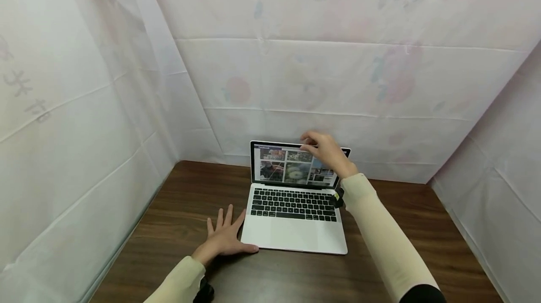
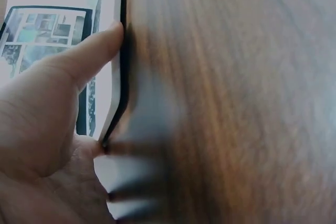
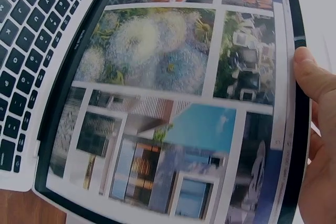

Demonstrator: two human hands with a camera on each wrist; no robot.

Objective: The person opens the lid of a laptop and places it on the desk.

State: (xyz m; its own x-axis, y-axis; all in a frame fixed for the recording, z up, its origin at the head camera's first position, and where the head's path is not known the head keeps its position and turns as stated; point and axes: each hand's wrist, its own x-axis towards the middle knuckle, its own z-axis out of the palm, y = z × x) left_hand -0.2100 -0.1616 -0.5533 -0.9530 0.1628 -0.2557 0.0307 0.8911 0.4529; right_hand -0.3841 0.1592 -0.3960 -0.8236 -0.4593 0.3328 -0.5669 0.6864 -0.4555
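A silver laptop [image 1: 291, 237] stands unfolded on the wooden table, its black keyboard [image 1: 291, 204] facing up. Photo tiles fill its lit screen [image 1: 297, 174]. My right hand [image 1: 327, 150] pinches the lid's top edge right of its middle; in the right wrist view the thumb [image 3: 310, 72] lies on the black bezel and the fingers are behind the lid. Beside the front left corner, my left hand [image 1: 226, 239] rests on the table with spread, straight fingers. Its thumb [image 2: 97, 51] touches the laptop's front edge in the left wrist view.
White cloth [image 1: 329, 77] with faint printed patterns hangs close behind the laptop. More cloth walls the left [image 1: 76, 120] and right [image 1: 498, 167] sides of the dark wooden table [image 1: 169, 228]. The right forearm [image 1: 380, 228] reaches past the laptop's right side.
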